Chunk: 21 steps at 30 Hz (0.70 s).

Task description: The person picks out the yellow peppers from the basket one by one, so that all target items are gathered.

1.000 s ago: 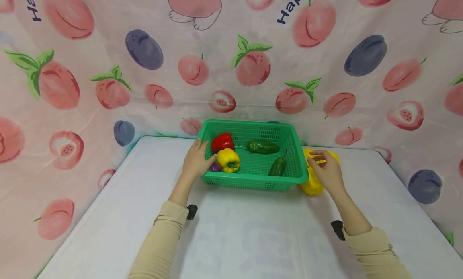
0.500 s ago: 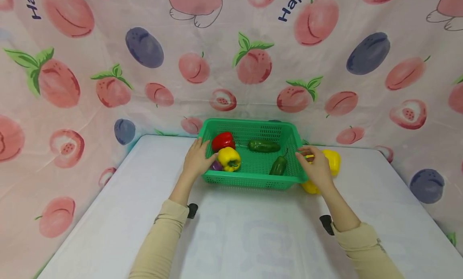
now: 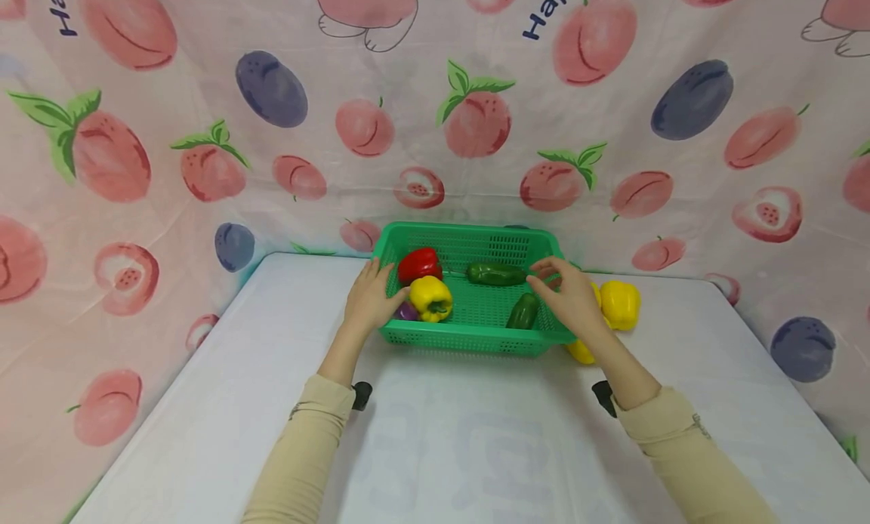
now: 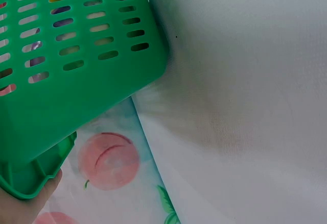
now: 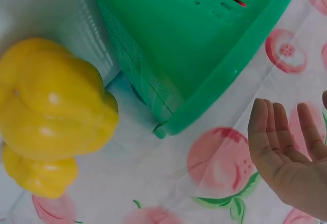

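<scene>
A green plastic basket (image 3: pixel 476 341) holds a red bell pepper (image 3: pixel 419 266), a yellow bell pepper (image 3: pixel 430 298), two dark green peppers (image 3: pixel 496 274) and a partly hidden purple thing (image 3: pixel 406 311). My left hand (image 3: pixel 370 301) grips the basket's left rim, thumb inside and fingers on the outer side; the left wrist view shows a finger under the rim. Over the basket's right side hovers my right hand (image 3: pixel 567 291), fingers loosely bent and holding nothing, near the right-hand green pepper. Yellow bell peppers (image 3: pixel 620 305) lie outside the basket, partly behind that hand.
The basket stands on a white-covered table (image 3: pixel 435 433), close to its back edge. Behind the table hangs a cloth (image 3: pixel 394 63) printed with fruit. Two yellow peppers (image 5: pixel 51 101) press close together beside the basket in the right wrist view.
My right hand has moved left from above the yellow peppers to over the basket's right side, uncovering a yellow pepper. My left hand has stayed on the rim.
</scene>
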{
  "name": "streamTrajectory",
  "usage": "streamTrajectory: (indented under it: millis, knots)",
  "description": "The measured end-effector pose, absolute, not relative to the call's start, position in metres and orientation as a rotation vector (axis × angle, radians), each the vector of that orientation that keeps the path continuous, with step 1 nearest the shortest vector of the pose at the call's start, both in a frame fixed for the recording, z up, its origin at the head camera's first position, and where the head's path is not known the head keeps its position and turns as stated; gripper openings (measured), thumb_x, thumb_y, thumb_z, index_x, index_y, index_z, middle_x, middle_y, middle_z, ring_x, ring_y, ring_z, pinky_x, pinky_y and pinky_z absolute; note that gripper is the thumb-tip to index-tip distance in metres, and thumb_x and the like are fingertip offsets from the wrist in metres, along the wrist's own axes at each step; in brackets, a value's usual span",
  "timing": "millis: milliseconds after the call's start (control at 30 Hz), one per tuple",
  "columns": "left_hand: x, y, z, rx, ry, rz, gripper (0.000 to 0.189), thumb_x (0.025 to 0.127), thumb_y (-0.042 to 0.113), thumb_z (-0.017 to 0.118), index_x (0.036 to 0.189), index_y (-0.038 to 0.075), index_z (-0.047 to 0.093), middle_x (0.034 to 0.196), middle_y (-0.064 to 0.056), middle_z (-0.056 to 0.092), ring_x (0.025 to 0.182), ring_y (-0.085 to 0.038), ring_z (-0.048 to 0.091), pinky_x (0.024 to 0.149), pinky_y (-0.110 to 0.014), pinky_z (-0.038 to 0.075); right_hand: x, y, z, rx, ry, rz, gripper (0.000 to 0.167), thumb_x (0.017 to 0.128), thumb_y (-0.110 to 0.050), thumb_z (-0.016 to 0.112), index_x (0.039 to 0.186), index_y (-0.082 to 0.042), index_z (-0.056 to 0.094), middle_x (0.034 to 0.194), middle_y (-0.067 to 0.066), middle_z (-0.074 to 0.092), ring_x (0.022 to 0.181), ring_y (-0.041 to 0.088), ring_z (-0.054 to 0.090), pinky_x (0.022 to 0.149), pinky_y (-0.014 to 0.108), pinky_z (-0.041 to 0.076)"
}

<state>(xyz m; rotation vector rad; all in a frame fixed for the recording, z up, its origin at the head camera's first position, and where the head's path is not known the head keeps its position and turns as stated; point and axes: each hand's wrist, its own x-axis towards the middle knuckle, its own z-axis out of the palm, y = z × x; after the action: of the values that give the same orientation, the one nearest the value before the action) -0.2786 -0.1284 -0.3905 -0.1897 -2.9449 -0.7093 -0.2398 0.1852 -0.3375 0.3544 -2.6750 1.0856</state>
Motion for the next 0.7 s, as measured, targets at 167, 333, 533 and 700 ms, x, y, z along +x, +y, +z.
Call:
streamTrajectory:
  millis: [167, 333, 533, 700]
  knots:
    - [-0.279, -0.129, -0.391, -0.193, -2.945, -0.705, 0.065, 0.095, 0.043, 0.048, 0.144, 0.004, 0.036, 0.155, -0.023, 0.019, 0.145, -0.037, 0.014, 0.118, -0.051, 0.017, -0.248, 0.177, -0.33, 0.452, -2.751, 1.027, 0.027, 0.094, -0.02, 0.057, 0.114, -0.002, 0.059, 0.104, 0.02, 0.062, 0.085, 0.031, 0.06, 0.073, 0.041, 0.052]
    - [-0.278, -0.128, -0.393, -0.195, -2.939, -0.715, 0.065, 0.094, 0.043, 0.05, 0.144, 0.004, 0.037, 0.154, -0.023, 0.02, 0.145, -0.038, 0.015, 0.117, -0.052, 0.018, -0.257, 0.168, -0.32, 0.596, -2.799, 0.91, 0.026, 0.094, -0.019, 0.058, 0.113, -0.002, 0.059, 0.103, 0.018, 0.062, 0.081, 0.026, 0.057, 0.071, 0.038, 0.05]
    - [-0.278, -0.128, -0.393, -0.188, -2.941, -0.72, 0.064, 0.094, 0.043, 0.05, 0.144, 0.004, 0.037, 0.154, -0.023, 0.02, 0.145, -0.037, 0.015, 0.117, -0.051, 0.018, -0.265, 0.157, -0.307, 0.759, -2.819, 0.795, 0.025, 0.092, -0.019, 0.061, 0.112, -0.003, 0.061, 0.103, 0.017, 0.063, 0.075, 0.022, 0.056, 0.07, 0.038, 0.05]
    - [-0.279, -0.128, -0.392, -0.188, -2.939, -0.721, 0.064, 0.094, 0.042, 0.05, 0.144, 0.004, 0.037, 0.154, -0.023, 0.02, 0.145, -0.037, 0.015, 0.117, -0.051, 0.018, -0.277, 0.151, -0.297, 0.954, -2.905, 0.712, 0.033, 0.092, -0.021, 0.061, 0.12, -0.006, 0.058, 0.116, 0.017, 0.059, 0.091, 0.029, 0.06, 0.08, 0.042, 0.051]
